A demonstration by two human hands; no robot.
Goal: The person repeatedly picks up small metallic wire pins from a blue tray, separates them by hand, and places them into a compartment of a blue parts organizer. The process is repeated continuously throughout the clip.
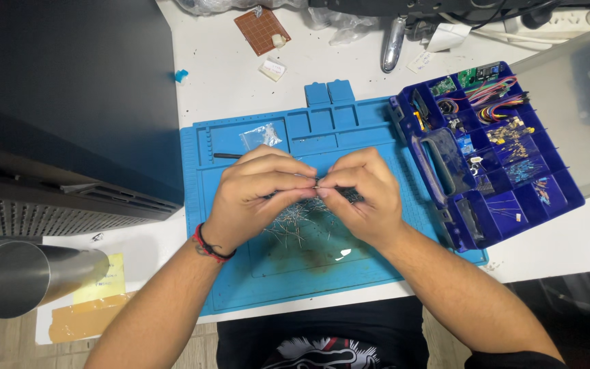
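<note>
Two hands meet over the blue silicone mat [240,273]: the left hand [254,198] and right hand [363,198] pinch a thin wire component [317,183] between closed fingertips. It hangs just above a loose pile of wire leads [295,222], near the blue parts organizer [554,198].

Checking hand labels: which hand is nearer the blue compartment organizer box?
Right. The right hand sits just left of the organizer box; the left hand is farther left across the mat.

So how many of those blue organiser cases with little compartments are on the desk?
1. The blue compartment case lies open right of the blue work mat, beside the right hand. The left hand is over the mat. More may be hidden beyond the frame.
</note>
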